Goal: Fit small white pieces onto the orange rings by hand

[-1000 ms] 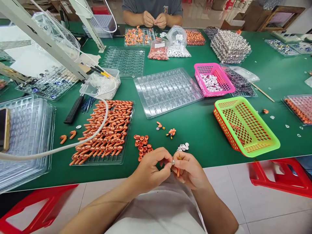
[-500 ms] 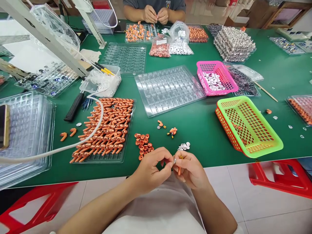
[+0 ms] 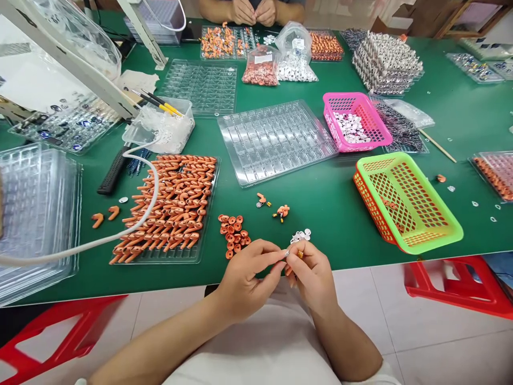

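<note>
My left hand [image 3: 244, 278] and right hand [image 3: 310, 275] meet at the near edge of the green table [image 3: 332, 203], fingertips drawn together; my left thumb and forefinger pinch a tiny silvery piece [image 3: 286, 253], and my right fingers are closed round a small orange part [image 3: 295, 258] with a yellow tip, the two pieces touching between the hands.

At twelve o'clock from my fingers, just beside them, lies a little cluster of flat white discs [image 3: 301, 235]; at ten o'clock a loose heap of orange rings [image 3: 233, 235], round and matte; further on at twelve, two small orange assemblies [image 3: 272, 206] lie well apart from the hands. At nine to ten o'clock a clear ribbed tray [image 3: 196, 251] is packed with hooked orange pieces, and a white cable [image 3: 132, 227] curves across it. At two o'clock sits a green mesh basket [image 3: 409, 200] stacked in an orange one; beyond it a pink basket [image 3: 355, 125] of white discs. At twelve, far out, an empty-celled clear blister tray [image 3: 276, 141], glossy and moulded.

Across the table another person's hands [image 3: 250, 10] are close together over a tray.

The felt between my hands and the small assemblies is bare; the table edge runs right under my wrists, with red stools [image 3: 452, 283] at either side below.
</note>
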Demonstrator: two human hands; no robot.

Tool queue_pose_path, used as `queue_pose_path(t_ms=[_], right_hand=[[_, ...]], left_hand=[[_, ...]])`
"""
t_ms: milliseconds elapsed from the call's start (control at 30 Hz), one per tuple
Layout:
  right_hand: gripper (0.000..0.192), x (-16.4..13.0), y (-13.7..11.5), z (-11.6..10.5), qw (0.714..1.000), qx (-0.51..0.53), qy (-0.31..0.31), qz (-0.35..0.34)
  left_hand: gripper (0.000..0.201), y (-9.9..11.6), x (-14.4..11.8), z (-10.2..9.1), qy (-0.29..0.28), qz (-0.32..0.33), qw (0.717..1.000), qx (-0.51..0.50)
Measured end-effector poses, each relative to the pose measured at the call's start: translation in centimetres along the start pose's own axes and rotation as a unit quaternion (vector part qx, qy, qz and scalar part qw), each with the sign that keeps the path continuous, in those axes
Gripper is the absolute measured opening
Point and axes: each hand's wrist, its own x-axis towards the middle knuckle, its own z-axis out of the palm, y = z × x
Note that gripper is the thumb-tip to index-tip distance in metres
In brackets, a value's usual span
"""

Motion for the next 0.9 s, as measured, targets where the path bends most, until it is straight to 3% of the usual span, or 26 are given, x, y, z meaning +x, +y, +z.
queue_pose_path(t_ms=[233,500,700,900], right_hand=[[0.024,0.1,0.1,0.4,0.999,-0.04,0.02,-0.02],[0.024,0.5,0.1,0.0,1.0,0.002,-0.006,-0.003],[0.023,0.2,-0.3,0.4,1.0,-0.005,0.015,0.001],[0.023,0.2,0.0,0.5,1.0,-0.002,0.012,0.001]], left_hand=[[0.028,-0.2,-0.6,0.5,0.003,-0.021,1.0,-0.001],[0.024,-0.4,-0.7,0.0,-0.024,-0.052,0.998,-0.014],[0.014,0.0,0.0,0.0,0.024,-0.032,0.999,0.008],[0.013,-0.2,0.2,0.2,0.038,-0.018,0.999,0.016]])
